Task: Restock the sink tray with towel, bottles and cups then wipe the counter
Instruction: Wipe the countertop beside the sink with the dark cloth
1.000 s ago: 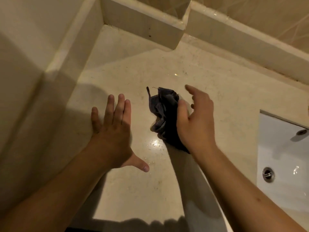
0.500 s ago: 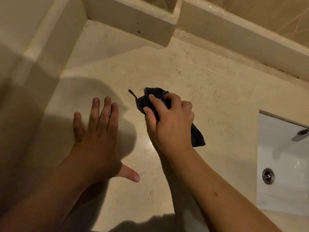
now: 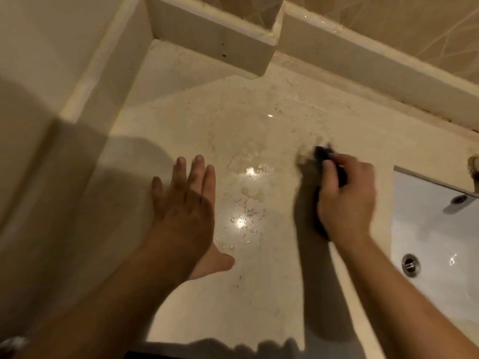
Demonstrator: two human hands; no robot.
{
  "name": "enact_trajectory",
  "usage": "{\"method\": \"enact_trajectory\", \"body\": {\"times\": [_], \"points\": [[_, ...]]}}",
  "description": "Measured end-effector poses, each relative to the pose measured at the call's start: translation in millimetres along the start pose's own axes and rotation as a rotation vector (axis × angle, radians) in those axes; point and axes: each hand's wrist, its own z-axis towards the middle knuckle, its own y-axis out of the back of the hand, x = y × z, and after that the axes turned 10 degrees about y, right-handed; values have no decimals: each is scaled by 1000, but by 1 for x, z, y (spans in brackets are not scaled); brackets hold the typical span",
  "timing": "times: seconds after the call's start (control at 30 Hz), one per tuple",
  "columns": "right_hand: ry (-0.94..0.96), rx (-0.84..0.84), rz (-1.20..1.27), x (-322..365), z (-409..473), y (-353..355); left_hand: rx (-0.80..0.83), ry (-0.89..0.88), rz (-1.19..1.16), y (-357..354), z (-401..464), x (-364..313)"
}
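A dark cloth is bunched under my right hand, which presses it onto the beige stone counter a little left of the sink. Most of the cloth is hidden by the fingers, and the hand is blurred by motion. My left hand lies flat on the counter, fingers spread, palm down, holding nothing. Wet streaks and bright glints show on the counter between the two hands. No tray, bottles or cups are in view.
A white sink basin with a metal drain sits at the right. A raised stone ledge and backsplash run along the back. A wall closes the left side. The counter's front edge is near the bottom.
My right hand has swept the cloth to the right, toward the sink, leaving a wet patch in the middle. The left hand stays flat on the counter.
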Motion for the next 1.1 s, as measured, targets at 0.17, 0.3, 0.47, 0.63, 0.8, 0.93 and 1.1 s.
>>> {"method": "enact_trajectory", "body": {"times": [0.17, 0.3, 0.47, 0.63, 0.8, 0.93, 1.1], "points": [[353, 251, 145, 84, -72, -52, 8, 155, -197, -22, -14, -16], [480, 312, 52, 65, -92, -58, -20, 44, 24, -38, -16, -13], [532, 236, -30, 0, -91, -24, 37, 82, -22, -26, -17, -23], [148, 77, -189, -82, -31, 21, 60, 102, -45, -19, -21, -23], [117, -10, -34, -38, -2, 2, 33, 98, -57, -20, -22, -23], [396, 83, 181, 50, -10, -47, 12, 102, -58, -23, -20, -22], [632, 257, 131, 68, -29, -83, -12, 154, -7, -28, -15, -25]]}}
